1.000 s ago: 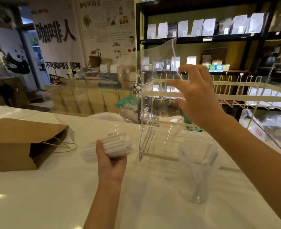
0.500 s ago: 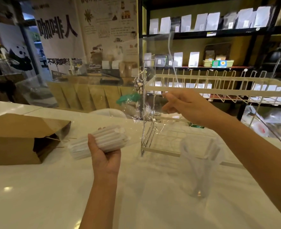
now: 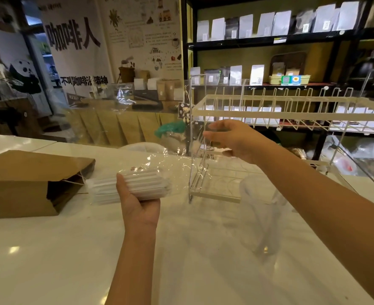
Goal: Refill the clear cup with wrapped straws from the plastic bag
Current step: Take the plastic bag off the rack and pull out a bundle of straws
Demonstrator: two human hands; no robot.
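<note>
My left hand (image 3: 138, 204) grips a thick bundle of white wrapped straws (image 3: 137, 183), held level above the white counter. A clear plastic bag (image 3: 177, 164) still drapes over the bundle's right end and stretches up to my right hand (image 3: 236, 139), which pinches its open edge in front of the wire rack. The clear cup (image 3: 262, 214) stands upright on the counter at the right, under my right forearm, with a few straws faintly visible inside.
A brown paper bag (image 3: 25, 183) lies on its side at the left of the white counter (image 3: 60, 249). A cream wire rack (image 3: 280, 115) stands behind the cup. Shelves of pouches (image 3: 269, 25) fill the back wall.
My right hand has come down from head height to just above the counter, pulling the bag's edge with it. The left hand and the straw bundle stay roughly in place.
</note>
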